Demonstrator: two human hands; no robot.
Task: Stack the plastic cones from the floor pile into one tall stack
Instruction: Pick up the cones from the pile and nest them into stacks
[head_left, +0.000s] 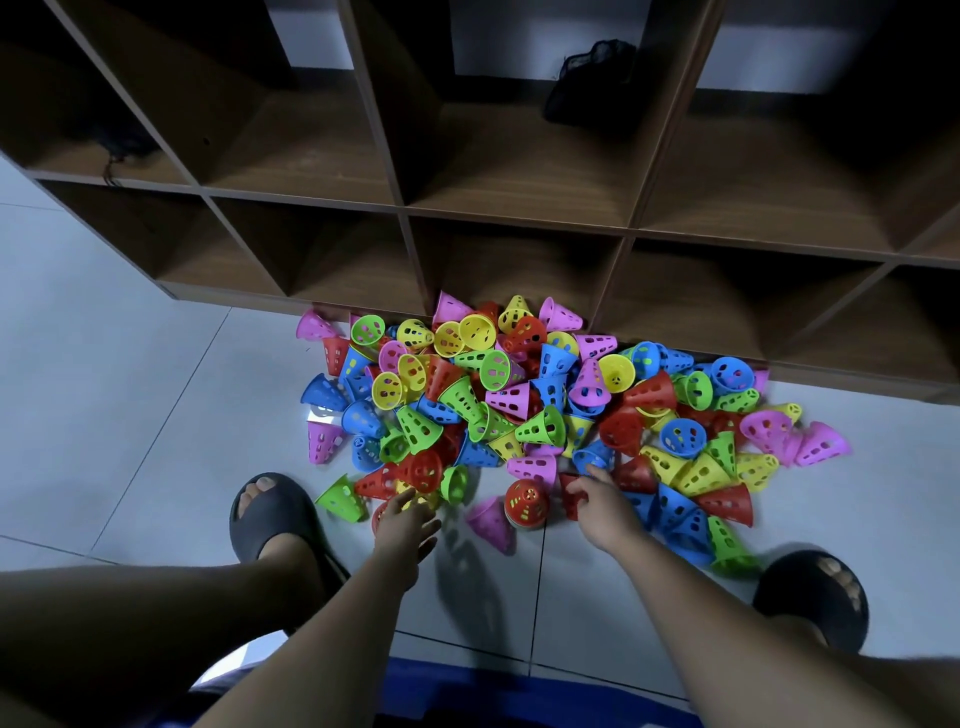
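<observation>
A big pile of perforated plastic cones (540, 410) in red, yellow, green, blue and pink lies on the floor against the shelf's base. My right hand (602, 506) is at the pile's near edge, with thumb and fingers closed around a red cone (570, 500) that lies on the tile. My left hand (405, 525) reaches down at the pile's near left edge. Its fingers are spread over a partly hidden red cone (380, 513) and grip nothing. Between the hands sit a red cone (526, 503) with its opening up and a pink cone (493, 522) on its side.
A brown wooden cubby shelf (519, 218) stands right behind the pile, with a black mesh bag (592, 83) in one compartment. My feet in dark slippers (275, 514) (810, 597) flank the hands on the pale tiled floor (130, 415).
</observation>
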